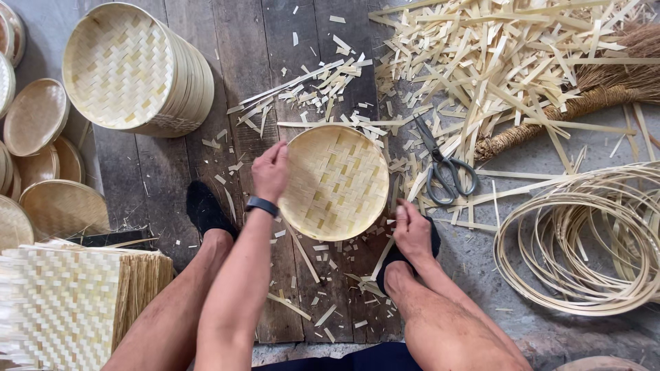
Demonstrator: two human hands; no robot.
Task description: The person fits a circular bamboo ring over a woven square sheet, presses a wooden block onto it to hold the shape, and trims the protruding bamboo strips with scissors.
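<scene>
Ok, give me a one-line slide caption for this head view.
Seated worker's left hand and right hand grip a round woven bamboo tray above wooden boards, beside scissors and bamboo offcuts.

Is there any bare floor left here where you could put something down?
Yes: the dark planks between the stack of woven trays and the scraps are fairly bare. So is the grey floor between the right hand and the coiled strips. The offcut heap around the scissors is crowded.

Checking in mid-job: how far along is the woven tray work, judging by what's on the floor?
Done: a stack of finished trays stands upper left. In hand: the left hand and right hand grip one round tray, scissors beside it. Left: woven mats and coiled rim strips unused.
</scene>
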